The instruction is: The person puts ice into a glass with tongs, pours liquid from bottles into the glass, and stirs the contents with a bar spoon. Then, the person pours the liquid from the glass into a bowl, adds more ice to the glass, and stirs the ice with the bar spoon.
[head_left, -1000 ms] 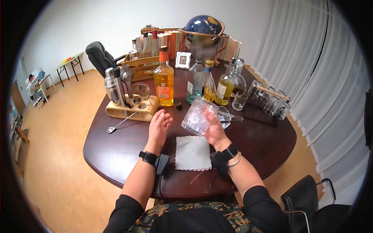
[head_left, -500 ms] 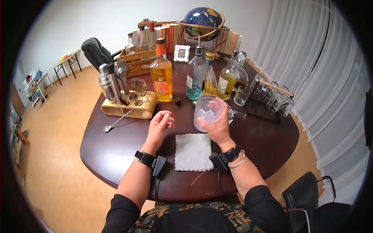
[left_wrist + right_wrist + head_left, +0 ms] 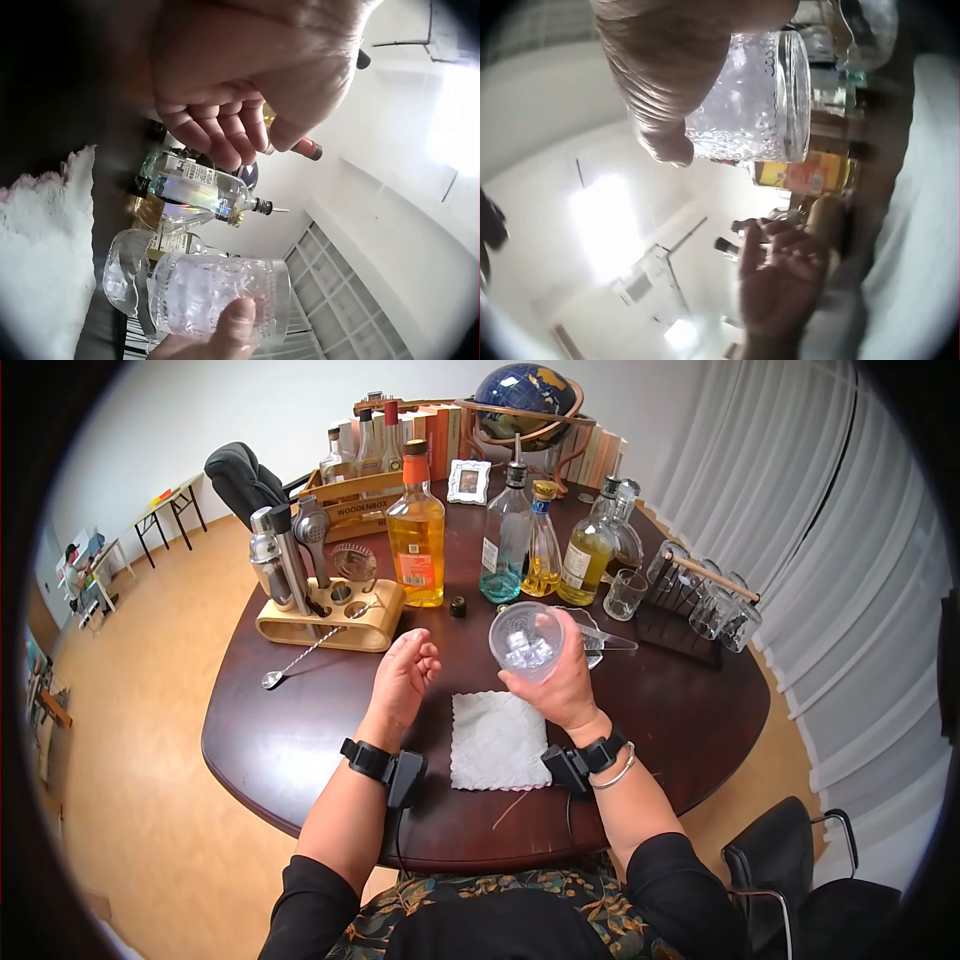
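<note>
My right hand (image 3: pixel 568 685) holds a clear patterned glass (image 3: pixel 527 641) up over the table, its mouth tipped toward the head camera, with ice inside. In the left wrist view the glass (image 3: pixel 217 296) shows the thumb pressed on its side. The right wrist view has the glass (image 3: pixel 761 105) below the right hand's fingers. My left hand (image 3: pixel 400 678) hangs with loosely curled fingers and holds nothing, left of the glass. A white cloth (image 3: pixel 498 742) lies flat on the table between the forearms.
A wooden bar-tool stand (image 3: pixel 330 625) with a twisted spoon is at the left. The orange bottle (image 3: pixel 416 540), a clear bottle (image 3: pixel 505 545) and other bottles stand behind the hands. A glass rack (image 3: pixel 690 610), a small glass (image 3: pixel 625 595) and clear tongs (image 3: pixel 610 641) are at the right.
The glass in my right hand has turned from tilted sideways to its mouth facing the head camera, showing the ice. My left hand has stayed nearly in place, and the head view has shifted slightly.
</note>
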